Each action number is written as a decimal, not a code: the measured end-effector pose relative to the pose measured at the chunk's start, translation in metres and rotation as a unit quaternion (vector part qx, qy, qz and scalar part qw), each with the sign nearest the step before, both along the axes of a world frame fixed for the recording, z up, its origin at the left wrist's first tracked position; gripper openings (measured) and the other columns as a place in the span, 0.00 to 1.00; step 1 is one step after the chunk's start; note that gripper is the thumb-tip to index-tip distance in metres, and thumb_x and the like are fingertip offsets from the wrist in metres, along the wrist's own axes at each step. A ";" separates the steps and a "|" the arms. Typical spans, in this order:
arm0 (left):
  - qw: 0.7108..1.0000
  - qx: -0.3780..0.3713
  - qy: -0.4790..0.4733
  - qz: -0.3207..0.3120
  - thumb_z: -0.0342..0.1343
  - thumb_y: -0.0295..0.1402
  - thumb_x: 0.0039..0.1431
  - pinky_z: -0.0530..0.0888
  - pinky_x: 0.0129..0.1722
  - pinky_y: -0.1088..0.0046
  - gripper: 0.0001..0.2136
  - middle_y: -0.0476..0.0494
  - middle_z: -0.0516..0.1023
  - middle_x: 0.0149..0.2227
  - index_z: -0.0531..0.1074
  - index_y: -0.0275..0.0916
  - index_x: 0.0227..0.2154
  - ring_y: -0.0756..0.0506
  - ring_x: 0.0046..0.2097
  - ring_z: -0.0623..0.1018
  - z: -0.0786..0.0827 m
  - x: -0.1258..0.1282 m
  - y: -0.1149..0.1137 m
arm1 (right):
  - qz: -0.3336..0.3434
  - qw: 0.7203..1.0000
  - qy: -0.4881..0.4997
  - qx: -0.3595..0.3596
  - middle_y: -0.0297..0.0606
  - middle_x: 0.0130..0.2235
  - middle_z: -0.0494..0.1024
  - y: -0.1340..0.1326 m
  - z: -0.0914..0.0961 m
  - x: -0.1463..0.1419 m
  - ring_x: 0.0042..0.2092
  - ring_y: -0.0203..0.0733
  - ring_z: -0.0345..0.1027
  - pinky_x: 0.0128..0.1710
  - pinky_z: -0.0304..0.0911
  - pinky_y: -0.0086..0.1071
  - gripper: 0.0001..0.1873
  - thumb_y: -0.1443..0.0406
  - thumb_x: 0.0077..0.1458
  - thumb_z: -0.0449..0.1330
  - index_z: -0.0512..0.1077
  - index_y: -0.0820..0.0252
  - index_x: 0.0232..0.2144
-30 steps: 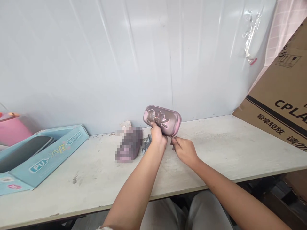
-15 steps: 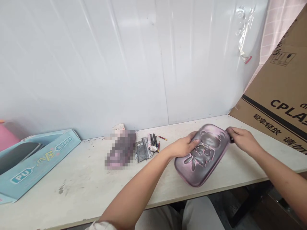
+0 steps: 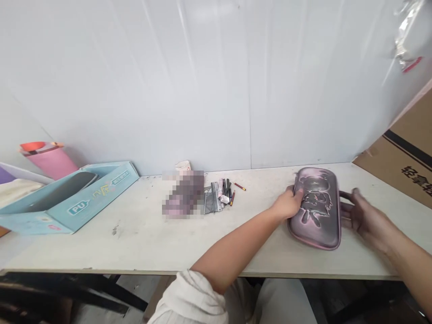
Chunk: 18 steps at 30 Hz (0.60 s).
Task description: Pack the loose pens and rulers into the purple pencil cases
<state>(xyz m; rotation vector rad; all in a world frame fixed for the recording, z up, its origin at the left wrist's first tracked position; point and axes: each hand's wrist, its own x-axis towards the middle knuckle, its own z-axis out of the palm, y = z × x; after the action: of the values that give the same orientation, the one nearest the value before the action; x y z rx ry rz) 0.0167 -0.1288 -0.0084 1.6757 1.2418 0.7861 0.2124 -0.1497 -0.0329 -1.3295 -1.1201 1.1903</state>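
A dark grey and pink pencil case (image 3: 315,225), with a raised cartoon figure on its lid, is tilted up over the right part of the table. My left hand (image 3: 288,202) grips its left edge, the thumb lying on the lid. At the opposite edge is my right hand (image 3: 366,218), its fingers apart and the fingertips close to the case's side; whether they touch it I cannot tell. Left of the case, rulers (image 3: 212,198), dark pens (image 3: 227,186) and pencils (image 3: 232,198) lie in a small group on the table.
A pixelated pinkish-grey object (image 3: 184,195) lies beside the rulers. At the left stands a light-blue open box (image 3: 101,191) with a pink item (image 3: 54,162) behind it. A cardboard box (image 3: 405,153) leans at the right. The white wall (image 3: 202,90) bounds the table (image 3: 151,247).
The view has turned and shifted. The pencil case has swung more upright in my left hand. My right hand has left its upper right corner, moved down along the side and opened its fingers.
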 end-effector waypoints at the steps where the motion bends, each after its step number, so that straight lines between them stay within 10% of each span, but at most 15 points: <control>1: 0.999 0.004 0.027 0.030 0.41 0.46 0.59 0.65 0.50 0.63 0.26 0.32 0.71 0.51 0.62 0.33 0.53 0.37 0.51 0.71 -0.004 -0.001 0.003 | 0.019 1.000 0.000 -0.017 0.49 0.47 0.74 -0.002 -0.001 -0.009 0.42 0.49 0.72 0.37 0.69 0.40 0.31 0.45 0.50 0.51 0.63 0.55 0.51; 9: 0.977 0.152 0.131 0.070 0.49 0.38 0.55 0.65 0.50 0.61 0.18 0.32 0.73 0.46 0.67 0.37 0.47 0.35 0.50 0.71 0.002 -0.078 0.010 | 0.023 0.988 -0.150 -0.011 0.51 0.55 0.67 0.028 -0.002 -0.086 0.52 0.49 0.65 0.49 0.63 0.38 0.39 0.45 0.47 0.55 0.58 0.62 0.56; 18: 0.928 0.062 -0.061 0.364 0.62 0.29 0.39 0.57 0.57 0.58 0.12 0.29 0.69 0.48 0.66 0.38 0.27 0.32 0.62 0.54 0.012 -0.213 0.039 | 0.045 0.919 -0.364 0.143 0.55 0.49 0.70 0.072 0.006 -0.188 0.52 0.49 0.63 0.51 0.56 0.39 0.26 0.56 0.52 0.53 0.66 0.69 0.48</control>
<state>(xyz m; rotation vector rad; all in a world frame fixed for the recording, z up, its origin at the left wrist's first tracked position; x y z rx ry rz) -0.1967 -0.0897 0.0037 1.2115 1.7755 1.4085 0.0241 -0.0778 -0.0272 -1.5368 -1.8200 0.5405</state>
